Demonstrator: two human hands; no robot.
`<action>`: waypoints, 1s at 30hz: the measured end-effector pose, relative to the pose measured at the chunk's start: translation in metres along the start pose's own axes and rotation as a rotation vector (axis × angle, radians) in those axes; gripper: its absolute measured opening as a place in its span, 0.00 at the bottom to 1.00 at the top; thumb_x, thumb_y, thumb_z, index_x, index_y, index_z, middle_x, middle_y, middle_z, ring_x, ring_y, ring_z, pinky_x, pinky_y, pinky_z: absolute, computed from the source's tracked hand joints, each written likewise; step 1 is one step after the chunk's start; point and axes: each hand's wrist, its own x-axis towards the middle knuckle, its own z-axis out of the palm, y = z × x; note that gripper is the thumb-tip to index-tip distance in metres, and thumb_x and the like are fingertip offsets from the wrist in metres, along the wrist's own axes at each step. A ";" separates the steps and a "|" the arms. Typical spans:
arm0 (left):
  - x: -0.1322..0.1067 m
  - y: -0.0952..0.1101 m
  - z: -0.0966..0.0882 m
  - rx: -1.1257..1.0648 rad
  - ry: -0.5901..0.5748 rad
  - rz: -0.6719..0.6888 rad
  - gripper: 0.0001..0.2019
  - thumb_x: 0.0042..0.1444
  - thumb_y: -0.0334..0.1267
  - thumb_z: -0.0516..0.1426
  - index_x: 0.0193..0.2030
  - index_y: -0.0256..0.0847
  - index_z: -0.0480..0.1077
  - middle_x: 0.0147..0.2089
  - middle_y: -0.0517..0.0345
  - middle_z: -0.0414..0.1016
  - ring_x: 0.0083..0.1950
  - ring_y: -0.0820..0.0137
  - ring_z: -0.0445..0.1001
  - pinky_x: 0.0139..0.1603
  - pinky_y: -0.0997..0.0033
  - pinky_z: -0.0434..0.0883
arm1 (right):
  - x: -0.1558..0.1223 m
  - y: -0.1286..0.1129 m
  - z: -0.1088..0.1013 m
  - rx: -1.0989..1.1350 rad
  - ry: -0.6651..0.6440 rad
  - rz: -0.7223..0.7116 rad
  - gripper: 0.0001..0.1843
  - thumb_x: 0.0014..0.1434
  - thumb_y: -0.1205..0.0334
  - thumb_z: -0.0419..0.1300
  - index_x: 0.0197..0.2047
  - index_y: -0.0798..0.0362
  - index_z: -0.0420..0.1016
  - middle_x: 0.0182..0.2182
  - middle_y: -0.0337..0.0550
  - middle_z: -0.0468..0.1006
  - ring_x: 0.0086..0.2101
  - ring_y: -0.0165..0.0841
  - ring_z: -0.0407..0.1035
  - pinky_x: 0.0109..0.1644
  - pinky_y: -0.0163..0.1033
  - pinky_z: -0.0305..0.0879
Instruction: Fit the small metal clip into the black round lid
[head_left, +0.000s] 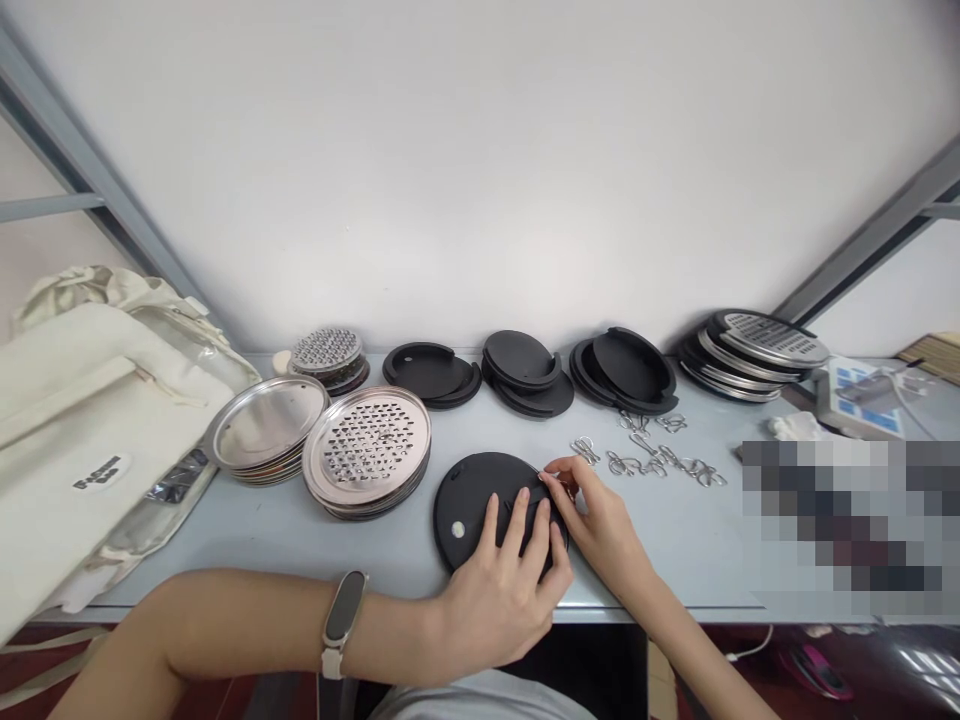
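Observation:
A round black plastic piece (480,485) lies flat near the table's front edge, a pale round spot on its left side. My left hand (506,585) presses on it with fingers spread; the thumb is hidden. At its upper right rim, my right hand (600,520) pinches a small metal wire clip, mostly covered by the fingers. Beyond that hand, several loose wire clips (636,463) are scattered. To the left of the black piece stands a stack of round metal grater plates (367,450), the top one full of raised holes.
Plain metal discs (266,425) and a smaller grater stack (326,350) stand at left, beside a cream fabric bag (97,430). Black round holders (431,370) line the back. Assembled graters (769,340) pile up at back right, near a white-and-blue box (855,395).

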 end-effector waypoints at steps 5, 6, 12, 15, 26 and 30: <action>0.000 -0.001 0.000 0.014 0.004 0.001 0.25 0.65 0.41 0.43 0.62 0.25 0.60 0.64 0.30 0.60 0.65 0.40 0.58 0.57 0.42 0.62 | -0.001 0.001 -0.001 -0.015 0.032 -0.085 0.05 0.67 0.61 0.50 0.40 0.50 0.65 0.34 0.42 0.71 0.36 0.35 0.68 0.42 0.40 0.66; 0.000 -0.001 -0.001 0.017 0.005 0.002 0.25 0.65 0.41 0.43 0.62 0.25 0.60 0.64 0.30 0.60 0.65 0.40 0.58 0.57 0.42 0.62 | -0.001 0.001 -0.001 -0.018 0.038 -0.102 0.05 0.67 0.61 0.50 0.40 0.50 0.65 0.35 0.42 0.71 0.36 0.35 0.68 0.42 0.40 0.66; 0.001 -0.001 -0.001 0.015 0.001 0.003 0.25 0.65 0.41 0.43 0.61 0.25 0.60 0.64 0.30 0.60 0.65 0.39 0.59 0.56 0.41 0.62 | 0.002 0.000 -0.001 -0.022 0.047 -0.153 0.06 0.67 0.63 0.50 0.41 0.50 0.68 0.36 0.44 0.71 0.40 0.37 0.68 0.45 0.42 0.66; 0.001 -0.001 -0.001 0.015 0.004 0.007 0.25 0.65 0.41 0.42 0.61 0.25 0.60 0.63 0.30 0.60 0.65 0.39 0.59 0.56 0.41 0.62 | 0.002 0.001 -0.002 -0.024 0.033 -0.160 0.07 0.67 0.63 0.50 0.41 0.50 0.69 0.36 0.44 0.71 0.40 0.37 0.68 0.45 0.43 0.66; 0.001 -0.001 0.000 0.000 -0.001 0.007 0.25 0.65 0.41 0.43 0.61 0.24 0.60 0.63 0.28 0.60 0.65 0.39 0.58 0.56 0.40 0.62 | 0.001 -0.002 -0.004 -0.066 -0.004 -0.171 0.08 0.68 0.63 0.49 0.43 0.50 0.69 0.35 0.44 0.71 0.37 0.37 0.68 0.42 0.42 0.67; 0.001 -0.002 0.000 0.002 0.001 0.007 0.25 0.65 0.41 0.43 0.61 0.24 0.60 0.63 0.29 0.61 0.64 0.39 0.59 0.56 0.40 0.61 | 0.001 -0.002 -0.004 -0.066 -0.037 -0.131 0.07 0.68 0.62 0.48 0.41 0.50 0.67 0.35 0.43 0.71 0.36 0.36 0.68 0.42 0.41 0.66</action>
